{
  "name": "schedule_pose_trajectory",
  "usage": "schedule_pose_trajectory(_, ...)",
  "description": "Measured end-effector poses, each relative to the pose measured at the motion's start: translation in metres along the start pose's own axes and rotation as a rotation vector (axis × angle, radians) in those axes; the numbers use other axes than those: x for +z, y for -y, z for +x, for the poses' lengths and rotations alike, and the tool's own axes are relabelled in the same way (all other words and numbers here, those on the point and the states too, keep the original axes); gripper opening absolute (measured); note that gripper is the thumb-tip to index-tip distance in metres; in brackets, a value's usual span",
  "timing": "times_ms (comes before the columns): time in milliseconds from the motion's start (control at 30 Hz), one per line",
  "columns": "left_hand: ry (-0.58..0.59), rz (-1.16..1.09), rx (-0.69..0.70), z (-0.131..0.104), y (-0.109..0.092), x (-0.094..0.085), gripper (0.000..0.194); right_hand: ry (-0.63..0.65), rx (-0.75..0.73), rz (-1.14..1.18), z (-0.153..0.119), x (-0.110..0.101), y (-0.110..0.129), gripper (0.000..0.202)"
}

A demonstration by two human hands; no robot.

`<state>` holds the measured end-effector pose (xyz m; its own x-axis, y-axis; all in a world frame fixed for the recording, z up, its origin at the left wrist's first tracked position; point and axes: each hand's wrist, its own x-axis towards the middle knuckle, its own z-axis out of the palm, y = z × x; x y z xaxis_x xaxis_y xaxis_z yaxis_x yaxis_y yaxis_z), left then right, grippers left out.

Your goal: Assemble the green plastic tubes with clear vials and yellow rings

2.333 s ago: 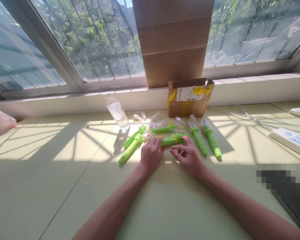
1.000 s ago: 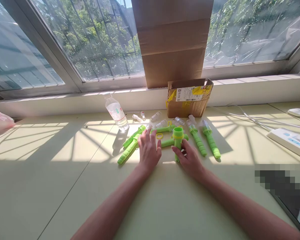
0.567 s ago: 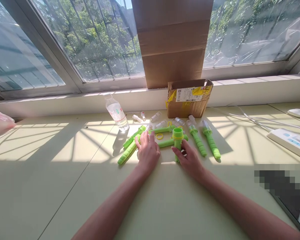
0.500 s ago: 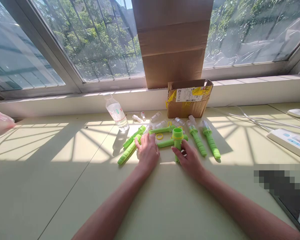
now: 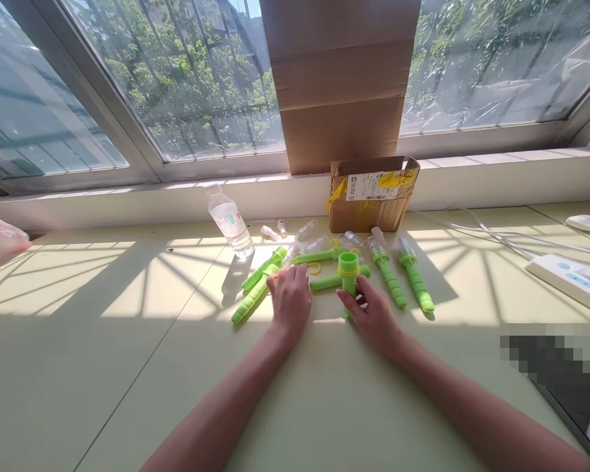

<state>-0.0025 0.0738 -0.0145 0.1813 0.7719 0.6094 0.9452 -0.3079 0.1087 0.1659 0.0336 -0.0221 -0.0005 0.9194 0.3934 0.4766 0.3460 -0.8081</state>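
Note:
My right hand [image 5: 371, 311] is closed around a green threaded plastic tube [image 5: 349, 269], held upright with its open mouth up and a yellow ring round its neck. To the left, my left hand [image 5: 292, 298] has its fingers curled together over something small, mostly hidden beneath them. Beside it lie two green ribbed tubes [image 5: 255, 298]. More green tubes [image 5: 324, 282] lie behind and between my hands, with a loose yellow ring [image 5: 314, 268] near the left fingers. On the right lie two green tubes with clear caps [image 5: 415, 282].
Clear plastic caps [image 5: 307, 229] and small white pieces [image 5: 269, 233] lie farther back. A water bottle [image 5: 231, 223] stands at left, an open cardboard box [image 5: 371, 196] behind. A power strip [image 5: 570, 275] with cables is at right, a dark pixelated object [image 5: 565, 387] below it.
My left hand has drawn its fingers together and shifted slightly. The yellow ring near its fingertips is now partly covered. The right hand still holds the green tube in almost the same place.

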Motion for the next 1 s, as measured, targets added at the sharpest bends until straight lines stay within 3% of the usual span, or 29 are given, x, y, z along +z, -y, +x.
schedule_pose_trajectory(167, -0.166, -0.095, 0.005, 0.001, 0.001, 0.002, 0.031, -0.042, -0.046, -0.080, -0.001, 0.000, 0.001, 0.017)
schedule_pose_trajectory(367, -0.265, -0.299, 0.030, 0.000, -0.002, -0.002, 0.035, -0.115, -0.083, -0.336, -0.001, -0.002, 0.004, 0.032)
schedule_pose_trajectory(567, -0.324, -0.661, -0.165, 0.002, -0.003, -0.005, 0.027, -0.068, 0.048, -0.472, -0.002, -0.001, -0.001, 0.033)
schedule_pose_trajectory(667, -0.270, -0.869, -0.287, 0.003, -0.006, -0.004, 0.025, -0.030, 0.070, -0.478, -0.001, -0.001, 0.000, 0.036)
schedule_pose_trajectory(767, -0.143, -1.041, -0.354, 0.003, -0.008, -0.003, 0.022, 0.004, 0.071, -0.443, 0.000, -0.002, 0.001, 0.037)
schedule_pose_trajectory(900, -0.058, -1.115, -0.296, 0.001, -0.009, -0.006, 0.025, -0.003, 0.035, -0.360, 0.001, -0.002, 0.002, 0.034)
schedule_pose_trajectory(1000, -0.007, -1.112, -0.200, -0.001, -0.011, -0.013, 0.038, -0.026, 0.026, -0.316, 0.002, -0.002, 0.002, 0.024)
